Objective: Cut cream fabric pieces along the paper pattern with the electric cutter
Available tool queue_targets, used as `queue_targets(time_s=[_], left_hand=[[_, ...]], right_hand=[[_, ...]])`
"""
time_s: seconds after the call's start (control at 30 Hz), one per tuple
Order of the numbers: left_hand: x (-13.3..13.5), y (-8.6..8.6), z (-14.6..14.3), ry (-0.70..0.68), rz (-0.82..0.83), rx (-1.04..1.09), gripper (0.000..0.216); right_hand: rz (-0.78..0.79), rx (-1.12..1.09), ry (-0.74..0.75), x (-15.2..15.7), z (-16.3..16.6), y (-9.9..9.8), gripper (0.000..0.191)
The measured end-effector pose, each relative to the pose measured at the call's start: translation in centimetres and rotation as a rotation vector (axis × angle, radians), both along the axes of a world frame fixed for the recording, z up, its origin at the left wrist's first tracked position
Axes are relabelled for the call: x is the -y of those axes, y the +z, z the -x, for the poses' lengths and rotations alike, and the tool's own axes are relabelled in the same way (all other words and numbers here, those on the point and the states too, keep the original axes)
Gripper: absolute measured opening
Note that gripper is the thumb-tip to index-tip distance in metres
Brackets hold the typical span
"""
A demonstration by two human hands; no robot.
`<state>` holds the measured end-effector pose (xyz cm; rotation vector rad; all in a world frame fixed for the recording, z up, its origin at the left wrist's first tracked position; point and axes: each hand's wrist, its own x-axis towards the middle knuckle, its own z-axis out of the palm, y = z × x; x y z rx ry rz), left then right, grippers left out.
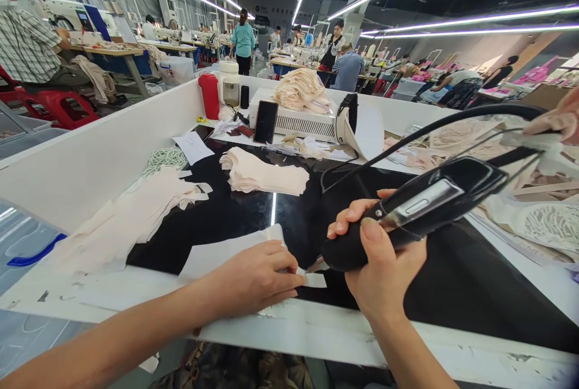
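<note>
My right hand [384,262] is wrapped round a black corded handheld tool [420,208] with a silver panel on its side. The tool tilts down to the left, and its small tip [318,265] is at the edge of a white fabric piece [217,253]. My left hand [260,277] presses on that piece, thumb and fingertips pinched together at its right end. A narrow strip [315,280] of it sticks out past my fingertips. Both lie on the black tabletop [452,274] near its front edge. My left hand partly hides the fabric.
Cream fabric stacks [265,172] lie mid-table and at left [131,220]. A phone [266,122] leans against a white vented box [298,114] at the back. The tool's cable [434,126] arches right, near another person's hand [558,120]. Low white walls [90,172] border the table.
</note>
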<state>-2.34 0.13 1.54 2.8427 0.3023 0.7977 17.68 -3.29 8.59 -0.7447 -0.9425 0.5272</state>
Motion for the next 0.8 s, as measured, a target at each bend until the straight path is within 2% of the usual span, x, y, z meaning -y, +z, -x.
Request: queue_targets(time_s=[0.27, 0.8], left_hand=[[0.1, 0.3, 0.1, 0.002, 0.009, -0.042, 0.014], [0.0, 0.3, 0.7, -0.01, 0.061, -0.033, 0.021]], right_hand=[[-0.033, -0.009, 0.075, 1.0, -0.9, 0.1, 0.042], [-0.033, -0.032, 0.044, 1.4, -0.8, 0.5, 0.042]])
